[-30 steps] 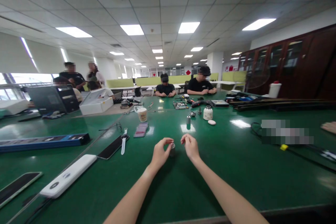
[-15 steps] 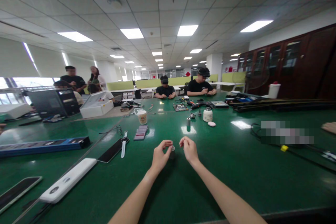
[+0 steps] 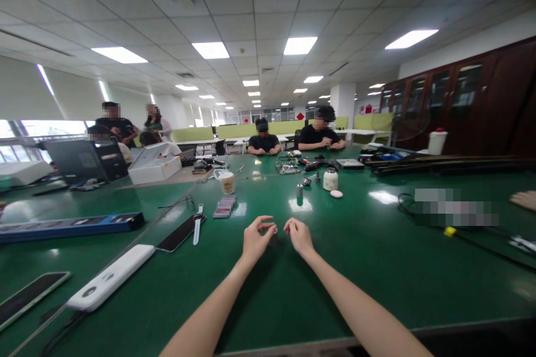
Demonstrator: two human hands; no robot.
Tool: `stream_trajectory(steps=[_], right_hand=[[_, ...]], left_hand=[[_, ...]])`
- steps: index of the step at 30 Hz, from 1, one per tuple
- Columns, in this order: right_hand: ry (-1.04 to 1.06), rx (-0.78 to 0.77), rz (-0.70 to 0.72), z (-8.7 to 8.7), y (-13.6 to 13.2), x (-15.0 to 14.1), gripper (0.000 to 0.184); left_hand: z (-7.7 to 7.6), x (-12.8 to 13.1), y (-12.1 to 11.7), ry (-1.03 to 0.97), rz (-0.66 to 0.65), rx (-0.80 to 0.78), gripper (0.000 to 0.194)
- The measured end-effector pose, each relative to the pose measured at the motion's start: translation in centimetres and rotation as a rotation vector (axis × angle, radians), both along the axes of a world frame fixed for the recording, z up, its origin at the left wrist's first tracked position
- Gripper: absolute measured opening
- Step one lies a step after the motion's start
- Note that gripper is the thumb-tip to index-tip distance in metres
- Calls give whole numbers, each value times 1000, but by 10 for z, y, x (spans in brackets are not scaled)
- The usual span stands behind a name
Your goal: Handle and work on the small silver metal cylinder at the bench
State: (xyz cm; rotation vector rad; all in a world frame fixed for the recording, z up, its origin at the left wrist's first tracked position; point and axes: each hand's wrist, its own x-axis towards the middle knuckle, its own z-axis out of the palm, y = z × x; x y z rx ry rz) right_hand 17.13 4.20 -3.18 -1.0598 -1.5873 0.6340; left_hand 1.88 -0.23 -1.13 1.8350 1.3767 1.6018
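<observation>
My left hand (image 3: 256, 239) is curled around a small grey metal cylinder (image 3: 273, 237), its thumb against the near side and its index finger stretched over the top. Part of the cylinder is hidden by the thumb. To its right, a short gap away, my right hand (image 3: 300, 235) has its thumb and fingers pinched together. Whatever sits in that pinch, if anything, is too small to make out. A second metal cylinder (image 3: 299, 192) stands upright on the green table (image 3: 355, 268) beyond my hands. Near it are a white jar (image 3: 330, 179) and a round pale lid (image 3: 336, 194).
On the left lie a white power bank (image 3: 111, 279), a dark phone (image 3: 178, 234) with a white-strapped watch (image 3: 196, 228), and a long blue box (image 3: 75, 227). A paper cup (image 3: 226, 182) stands further back. Cables (image 3: 481, 245) run along the right. Two people sit across the table.
My left index finger has straightened and lifted slightly off the cylinder. My right hand has shifted a little left, closer to it. The cylinder stays by my left thumb.
</observation>
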Motion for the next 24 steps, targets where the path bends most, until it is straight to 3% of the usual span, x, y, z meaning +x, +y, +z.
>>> stream_trajectory(steps=[7,10,14,18,24], right_hand=[[42,-62,-43,-14,18,7,31],[39,-56,-35,-16,19,8,31],[30,-70,-13,-15,16,7,31],[13,-109,2,-11,16,5,30],[-30,-103,33,-17,21,4,33]], left_hand=[[8,-18,5,1,72,66,28],[-1,-36,8,131,115,-23,32],[-19,-49,14,215,70,-189,29],[-27,-48,14,210,79,-176,30],[-24,-45,9,186,115,-99,21]])
